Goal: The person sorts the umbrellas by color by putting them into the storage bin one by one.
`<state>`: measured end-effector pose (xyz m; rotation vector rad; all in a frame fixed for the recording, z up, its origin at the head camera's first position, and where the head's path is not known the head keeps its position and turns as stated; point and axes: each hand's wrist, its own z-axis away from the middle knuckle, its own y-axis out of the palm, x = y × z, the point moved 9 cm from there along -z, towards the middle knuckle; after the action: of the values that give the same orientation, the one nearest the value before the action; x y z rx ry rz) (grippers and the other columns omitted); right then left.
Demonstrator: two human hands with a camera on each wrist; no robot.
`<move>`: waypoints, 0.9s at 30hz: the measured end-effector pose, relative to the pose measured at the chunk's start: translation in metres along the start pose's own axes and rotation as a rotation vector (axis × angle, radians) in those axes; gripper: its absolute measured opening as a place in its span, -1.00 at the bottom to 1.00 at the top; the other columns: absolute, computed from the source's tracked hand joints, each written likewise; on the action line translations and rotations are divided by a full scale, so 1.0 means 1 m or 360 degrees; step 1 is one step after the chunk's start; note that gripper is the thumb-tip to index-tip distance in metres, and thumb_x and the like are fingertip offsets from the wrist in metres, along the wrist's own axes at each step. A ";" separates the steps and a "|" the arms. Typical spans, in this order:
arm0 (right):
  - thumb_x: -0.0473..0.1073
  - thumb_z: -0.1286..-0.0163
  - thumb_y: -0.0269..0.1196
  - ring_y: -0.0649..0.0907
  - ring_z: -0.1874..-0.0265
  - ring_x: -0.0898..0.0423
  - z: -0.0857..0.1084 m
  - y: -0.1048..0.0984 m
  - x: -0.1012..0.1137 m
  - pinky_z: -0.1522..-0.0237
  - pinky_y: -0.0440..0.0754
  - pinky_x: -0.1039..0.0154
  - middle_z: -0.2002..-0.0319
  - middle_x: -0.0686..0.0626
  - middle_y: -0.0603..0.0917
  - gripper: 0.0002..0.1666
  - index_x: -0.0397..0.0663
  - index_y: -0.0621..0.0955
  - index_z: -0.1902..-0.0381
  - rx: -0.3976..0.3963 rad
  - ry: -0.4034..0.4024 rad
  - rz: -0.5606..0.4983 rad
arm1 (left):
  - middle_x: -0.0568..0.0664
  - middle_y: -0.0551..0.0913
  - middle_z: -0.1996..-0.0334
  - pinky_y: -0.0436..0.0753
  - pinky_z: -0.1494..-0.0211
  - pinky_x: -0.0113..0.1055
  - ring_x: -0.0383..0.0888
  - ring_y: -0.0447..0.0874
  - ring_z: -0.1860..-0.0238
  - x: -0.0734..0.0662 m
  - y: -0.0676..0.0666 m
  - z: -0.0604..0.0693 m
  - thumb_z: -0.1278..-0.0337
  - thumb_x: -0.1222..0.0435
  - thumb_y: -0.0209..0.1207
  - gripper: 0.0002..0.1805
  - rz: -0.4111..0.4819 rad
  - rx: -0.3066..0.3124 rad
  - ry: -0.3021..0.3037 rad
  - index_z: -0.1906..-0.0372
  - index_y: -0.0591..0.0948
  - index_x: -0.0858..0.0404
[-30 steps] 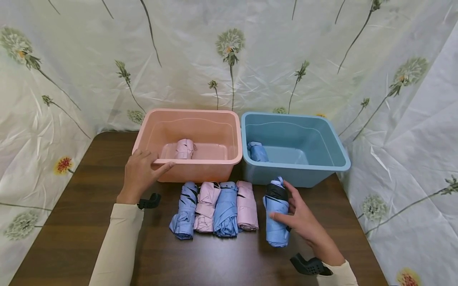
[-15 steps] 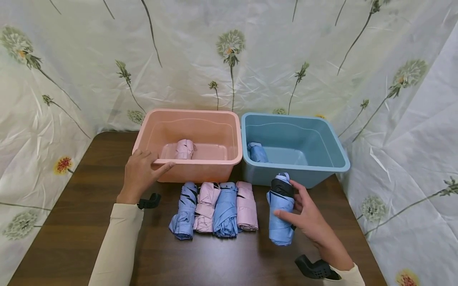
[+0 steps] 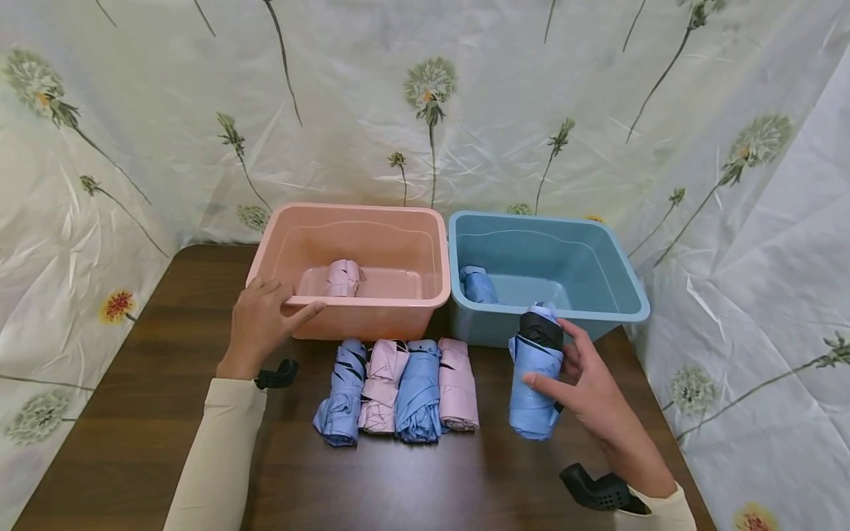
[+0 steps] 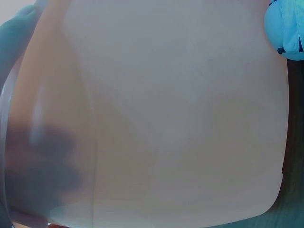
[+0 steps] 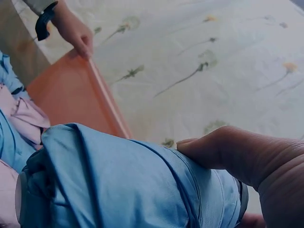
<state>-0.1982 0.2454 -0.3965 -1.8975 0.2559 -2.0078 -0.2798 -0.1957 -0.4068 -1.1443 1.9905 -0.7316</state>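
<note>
One per bin done, four umbrellas (image 3: pixel 418 391) left on bench (image 3: pixel 372 487).
Right hand (image 3: pixel 598 398) grips blue umbrella (image 3: pixel 535 387), 6 o'clock of blue bin (image 3: pixel 488 327); left hand (image 3: pixel 259 317) grips pink bin rim (image 3: pixel 385 302) at 8 o'clock.

Row of four umbrellas (image 3: pixel 417 391) before two adjacent bins (image 3: pixel 368 321)

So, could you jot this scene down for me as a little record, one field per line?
Left hand: grips the rim of the salmon-pink bin at its near left corner
Right hand: grips a folded blue umbrella, black near its upper end, in front of the blue bin
Seen in salmon-pink bin: one pink umbrella
Seen in blue bin: one light-blue umbrella
Row before the bins, left to right: blue, pink, blue, pink
Table: dark wood-grain
Backdrop: dandelion-printed sheet
</note>
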 end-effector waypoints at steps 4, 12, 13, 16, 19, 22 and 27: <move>-0.16 -0.24 0.37 0.50 -0.12 -0.22 -0.003 -0.008 0.010 0.05 0.55 -0.16 -0.19 -0.33 0.41 0.08 0.06 -0.07 -0.49 -0.0013 -0.0028 0.0031 | -0.02 0.33 0.67 0.30 0.36 -0.10 0.00 0.31 0.47 0.001 0.001 0.000 0.17 -0.19 0.35 -0.42 -0.0011 -0.0002 0.0000 0.66 0.44 0.22; -0.17 -0.29 0.33 0.61 0.05 0.15 -0.013 -0.027 0.030 0.16 0.60 0.22 -0.16 -0.28 0.43 0.04 0.07 -0.07 -0.50 -0.0054 -0.0118 0.0075 | -0.02 0.32 0.67 0.31 0.36 -0.10 -0.01 0.31 0.48 0.001 0.001 -0.001 0.17 -0.19 0.36 -0.42 -0.0005 0.0016 -0.0019 0.66 0.45 0.23; -0.17 -0.29 0.33 0.61 0.07 0.18 -0.015 -0.030 0.032 0.17 0.60 0.25 -0.15 -0.27 0.43 0.03 0.08 -0.06 -0.50 -0.0064 -0.0127 0.0073 | -0.02 0.32 0.66 0.31 0.36 -0.10 0.00 0.31 0.48 0.001 0.001 -0.001 0.17 -0.19 0.36 -0.42 -0.0005 0.0018 -0.0021 0.65 0.46 0.23; -0.18 -0.31 0.31 0.62 0.10 0.19 -0.020 -0.038 0.038 0.20 0.60 0.29 -0.11 -0.23 0.43 -0.01 0.12 -0.03 -0.49 -0.0090 -0.0147 0.0050 | -0.02 0.32 0.66 0.30 0.36 -0.10 0.00 0.31 0.47 0.001 0.001 0.000 0.17 -0.19 0.36 -0.42 -0.0009 0.0020 -0.0020 0.65 0.45 0.24; -0.19 -0.30 0.31 0.62 0.10 0.17 -0.026 -0.045 0.043 0.21 0.60 0.31 -0.09 -0.20 0.43 -0.03 0.13 0.00 -0.48 -0.0111 -0.0153 0.0003 | -0.02 0.32 0.67 0.31 0.36 -0.10 0.00 0.31 0.48 0.001 0.001 0.000 0.18 -0.18 0.36 -0.42 -0.0012 0.0013 -0.0013 0.66 0.45 0.24; -0.21 -0.29 0.32 0.60 0.09 0.15 -0.032 -0.051 0.046 0.21 0.59 0.33 -0.09 -0.16 0.42 -0.05 0.15 0.04 -0.47 -0.0123 -0.0136 -0.0071 | -0.03 0.31 0.68 0.30 0.37 -0.10 0.00 0.31 0.48 0.000 -0.001 0.000 0.18 -0.18 0.36 -0.41 -0.0010 -0.0004 -0.0004 0.66 0.45 0.24; -0.18 -0.28 0.34 0.58 0.08 0.13 -0.044 -0.059 0.049 0.21 0.58 0.37 -0.10 -0.14 0.40 -0.03 0.14 0.04 -0.47 -0.0158 -0.0093 -0.0130 | -0.04 0.30 0.68 0.30 0.39 -0.10 0.01 0.30 0.49 0.000 -0.002 0.000 0.19 -0.18 0.36 -0.40 -0.0006 -0.0030 0.0012 0.68 0.44 0.24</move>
<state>-0.2513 0.2759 -0.3330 -2.0554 0.2710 -2.0222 -0.2785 -0.1964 -0.4051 -1.1581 2.0062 -0.7213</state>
